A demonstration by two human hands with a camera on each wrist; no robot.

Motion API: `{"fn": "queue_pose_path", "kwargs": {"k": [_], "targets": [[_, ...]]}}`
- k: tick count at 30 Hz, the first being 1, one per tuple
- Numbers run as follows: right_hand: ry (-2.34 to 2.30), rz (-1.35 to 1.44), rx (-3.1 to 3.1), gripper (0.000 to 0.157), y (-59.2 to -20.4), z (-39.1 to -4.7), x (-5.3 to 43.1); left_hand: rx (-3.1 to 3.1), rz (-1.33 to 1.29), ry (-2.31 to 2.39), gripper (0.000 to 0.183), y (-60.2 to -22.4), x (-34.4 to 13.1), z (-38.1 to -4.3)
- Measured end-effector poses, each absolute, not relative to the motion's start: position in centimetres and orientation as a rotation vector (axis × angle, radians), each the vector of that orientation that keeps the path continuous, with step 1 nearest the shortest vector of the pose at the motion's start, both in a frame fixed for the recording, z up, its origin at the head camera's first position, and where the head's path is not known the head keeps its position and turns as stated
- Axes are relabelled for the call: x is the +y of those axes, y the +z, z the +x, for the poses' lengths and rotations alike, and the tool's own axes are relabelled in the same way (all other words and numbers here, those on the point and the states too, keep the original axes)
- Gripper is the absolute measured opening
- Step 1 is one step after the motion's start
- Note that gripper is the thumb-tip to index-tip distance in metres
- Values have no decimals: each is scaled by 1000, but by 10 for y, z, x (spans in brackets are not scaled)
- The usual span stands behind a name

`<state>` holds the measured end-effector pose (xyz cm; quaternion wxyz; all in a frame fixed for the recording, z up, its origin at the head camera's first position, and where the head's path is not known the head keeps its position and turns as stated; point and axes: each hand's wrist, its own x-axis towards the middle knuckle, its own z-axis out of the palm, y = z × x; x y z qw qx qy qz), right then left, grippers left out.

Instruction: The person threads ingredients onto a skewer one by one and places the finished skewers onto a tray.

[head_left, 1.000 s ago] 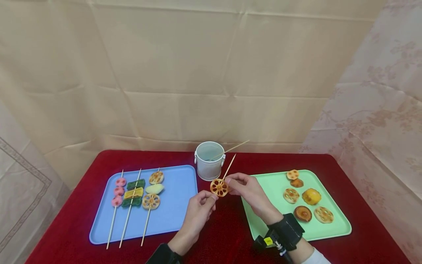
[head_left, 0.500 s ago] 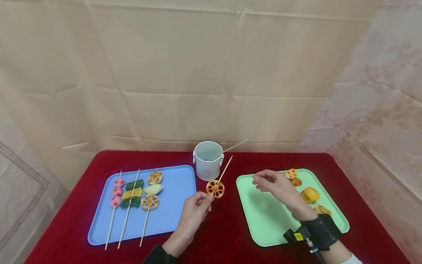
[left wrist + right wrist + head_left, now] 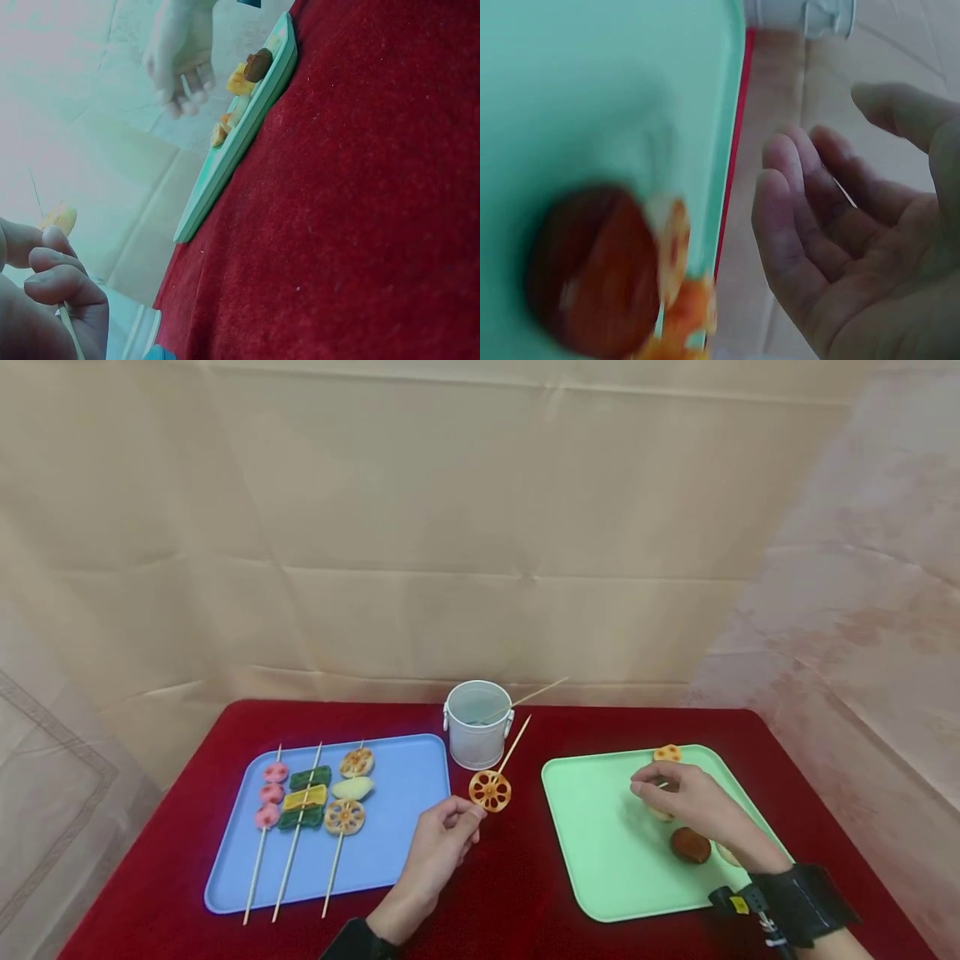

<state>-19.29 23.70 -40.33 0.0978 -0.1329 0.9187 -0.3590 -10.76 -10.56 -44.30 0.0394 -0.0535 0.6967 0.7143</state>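
Skewer (image 3: 516,743) and lotus slice (image 3: 490,791) are now in your left hand (image 3: 442,842) alone: your right hand (image 3: 697,802), at the slice a second ago, has crossed to the green tray (image 3: 592,860) and hangs over it. That leaves one hand holding and the other free, with the slice just on your side of the white bucket (image 3: 474,747), between the green tray and the blue tray (image 3: 408,777).

In the head view your left fingertips pinch at the slice's lower edge; the left wrist view adds what that one hides — the skewer's lower end showing below your curled fingers. It also shows the yellow piece (image 3: 240,80) beside the brown piece (image 3: 690,845), where your right hand blocks it from the head camera. Your right grip is empty — its wrist camera shows a clear gap between thumb and bent fingers. Whether the skewer runs fully through the slice, you cannot tell.
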Motion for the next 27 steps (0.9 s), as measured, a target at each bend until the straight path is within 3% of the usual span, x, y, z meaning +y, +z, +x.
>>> {"fn": "queue_pose_path", "kwargs": {"k": [12, 27], "targets": [[-746, -421, 2861, 36, -410, -176, 285, 2128, -176, 2173, 37, -443, -106, -107], [-645, -469, 2720, 46, -418, -171, 292, 2141, -194, 2180, 36, -448, -112, -105]]}}
